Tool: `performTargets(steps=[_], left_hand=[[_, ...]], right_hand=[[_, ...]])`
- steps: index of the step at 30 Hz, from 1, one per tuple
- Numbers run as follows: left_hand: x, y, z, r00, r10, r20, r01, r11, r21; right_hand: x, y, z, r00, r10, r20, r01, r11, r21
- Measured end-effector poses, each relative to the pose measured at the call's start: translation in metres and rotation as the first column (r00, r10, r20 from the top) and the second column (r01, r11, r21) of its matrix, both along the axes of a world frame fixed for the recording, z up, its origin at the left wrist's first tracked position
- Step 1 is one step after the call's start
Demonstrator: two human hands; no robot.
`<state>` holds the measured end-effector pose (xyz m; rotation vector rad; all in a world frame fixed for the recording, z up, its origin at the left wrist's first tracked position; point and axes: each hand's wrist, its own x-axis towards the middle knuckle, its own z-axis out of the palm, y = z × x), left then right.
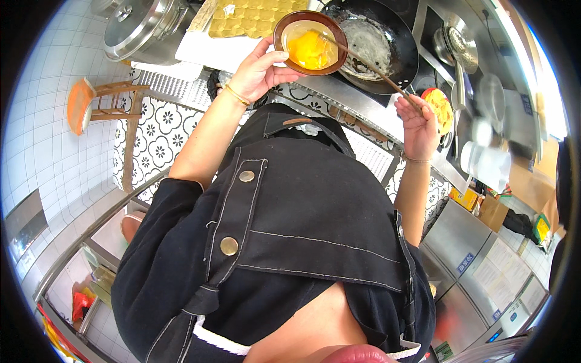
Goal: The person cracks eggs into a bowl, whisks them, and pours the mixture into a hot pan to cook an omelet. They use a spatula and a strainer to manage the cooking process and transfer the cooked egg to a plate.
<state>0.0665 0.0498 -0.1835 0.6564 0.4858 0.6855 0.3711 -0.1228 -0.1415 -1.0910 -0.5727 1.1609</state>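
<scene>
My left hand (261,72) holds a brown-rimmed bowl (280,34) by its side, thumb over the rim. Inside the bowl, bright yellow egg (305,49) lies in clear liquid, looking partly mixed. My right hand (420,120) grips the end of brown wooden chopsticks (379,71), whose tips reach into the egg; I cannot tell whether one or two sticks are held. Just right of the bowl, a black wok (405,41) rests on the stove, with a whitish film on its inner surface. The bowl overlaps the wok's left edge in view.
A yellow egg tray (254,18) lies behind the bowl, and a lidded steel pot (150,31) stands at far left. Near my right hand are a dish of orange-yellow food (439,109) and a ladle (458,86). A wooden stool (81,106) stands left; a steel cabinet (458,231) right.
</scene>
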Motion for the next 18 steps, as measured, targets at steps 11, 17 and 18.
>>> performTargets(steps=[11,17,18], left_hand=[[0.001,0.003,-0.003,0.999,-0.032,0.015,0.031,0.999,0.005],[-0.003,0.004,-0.007,0.999,-0.033,0.017,0.033,0.999,0.011],[-0.003,0.004,-0.007,0.999,-0.034,0.016,0.034,0.999,0.013]], right_hand=[[0.006,-0.006,-0.003,0.999,-0.029,0.031,0.028,0.999,0.017],[0.013,-0.008,0.02,0.987,-0.075,0.141,0.072,0.997,0.03],[0.017,-0.01,0.025,0.979,-0.093,0.181,0.088,0.995,0.035]])
